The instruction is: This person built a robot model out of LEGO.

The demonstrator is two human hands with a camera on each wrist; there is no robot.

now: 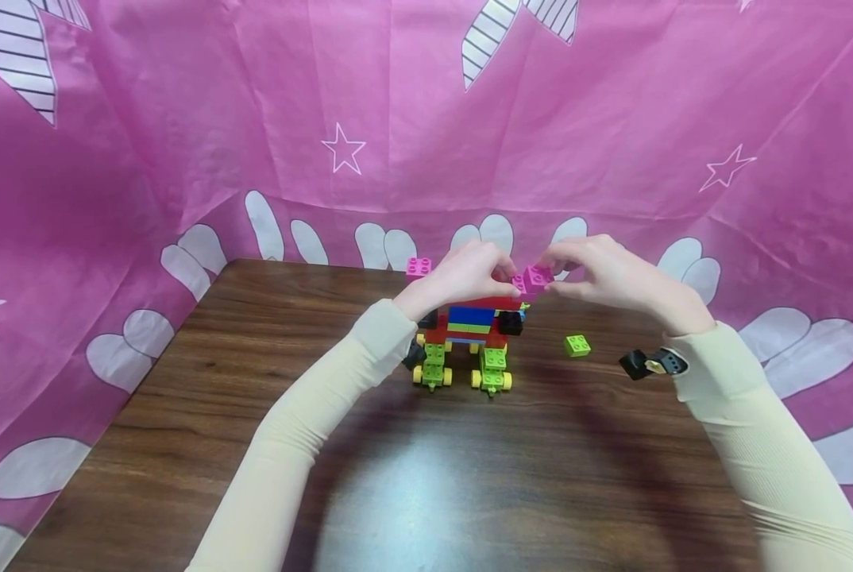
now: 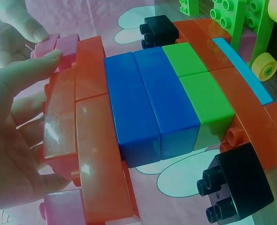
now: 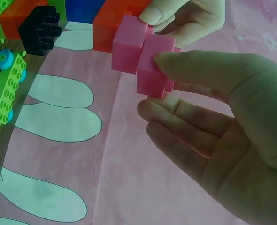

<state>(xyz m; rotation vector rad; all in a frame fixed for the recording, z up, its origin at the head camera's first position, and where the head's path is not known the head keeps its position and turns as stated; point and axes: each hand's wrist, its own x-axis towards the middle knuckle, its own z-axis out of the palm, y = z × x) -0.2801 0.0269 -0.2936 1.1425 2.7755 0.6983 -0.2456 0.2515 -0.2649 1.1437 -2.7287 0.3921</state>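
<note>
A building-block model (image 1: 471, 318) of red, blue and green bricks stands on wheeled green bases toward the back of the table. My right hand (image 1: 605, 270) pinches a pink brick (image 3: 155, 65) between thumb and fingers at the model's upper right end. This brick sits offset against another pink brick (image 3: 129, 44), which adjoins the red bricks. From the other side, my left hand (image 1: 465, 274) holds the top of the model, its thumb at the pink bricks and its fingers behind the red bricks (image 2: 98, 150).
One loose green brick (image 1: 577, 345) lies on the wooden table (image 1: 269, 318) right of the model. Black bricks (image 2: 244, 183) jut from the model's sides, and a pink brick (image 1: 418, 268) tops its left end. Pink patterned cloth (image 1: 398, 103) hangs behind and around the table.
</note>
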